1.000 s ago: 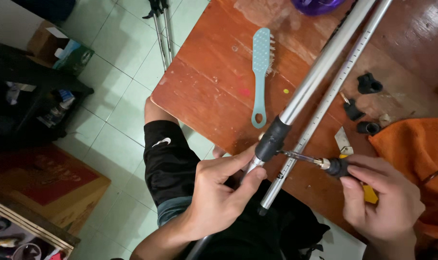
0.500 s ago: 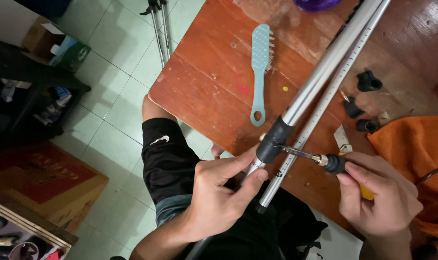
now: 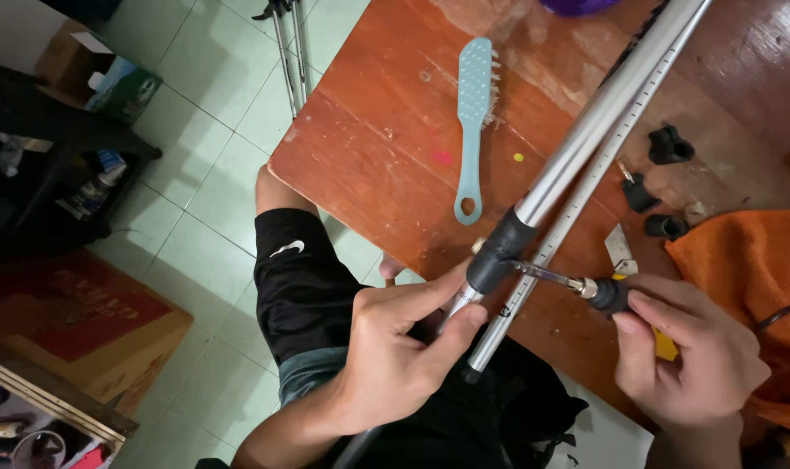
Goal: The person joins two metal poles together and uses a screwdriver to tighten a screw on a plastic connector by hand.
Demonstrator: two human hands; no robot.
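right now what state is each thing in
left hand: gripping the tube just below the black collar
right hand: shut on the screwdriver handle
screwdriver: level, tip at the collar
collar: on the tube, over the table edge
tube: lying slantwise across the table
brush: flat on the table, untouched
orange cloth: bunched at the right

a floor of pale green square tiles with light grout lines runs under everything. a worn reddish-brown wooden table with scuffs and paint specks juts in from the upper right. at the left stands a dark low shelf holding small items, with a cardboard box beside it. a reddish mat lies at the lower left. the light is even and soft.
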